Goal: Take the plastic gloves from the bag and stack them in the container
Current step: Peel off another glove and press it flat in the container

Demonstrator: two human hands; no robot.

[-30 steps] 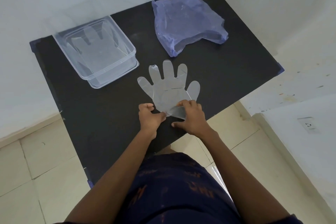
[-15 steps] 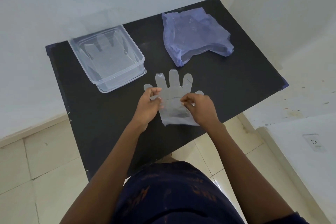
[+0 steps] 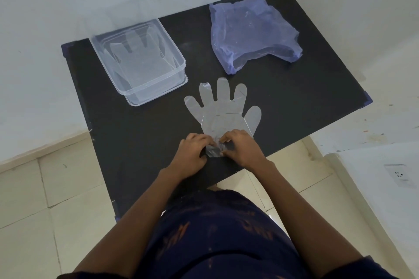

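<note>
A clear plastic glove (image 3: 223, 108) lies flat on the black table (image 3: 136, 142), fingers pointing away from me. My left hand (image 3: 192, 154) and my right hand (image 3: 242, 149) both pinch its crumpled cuff near the table's front edge. The clear rectangular container (image 3: 179, 56) stands at the back left with at least one glove lying flat inside. The translucent purple bag (image 3: 251, 34) lies at the back right, its open mouth facing the front.
White walls close in behind and to the right of the table. A beige tiled floor (image 3: 45, 199) lies to the left and below. A wall socket (image 3: 399, 174) sits low on the right.
The glove was lifted off the table half a second ago; now it lies flat again. Both hands have moved back to its cuff and bunched it.
</note>
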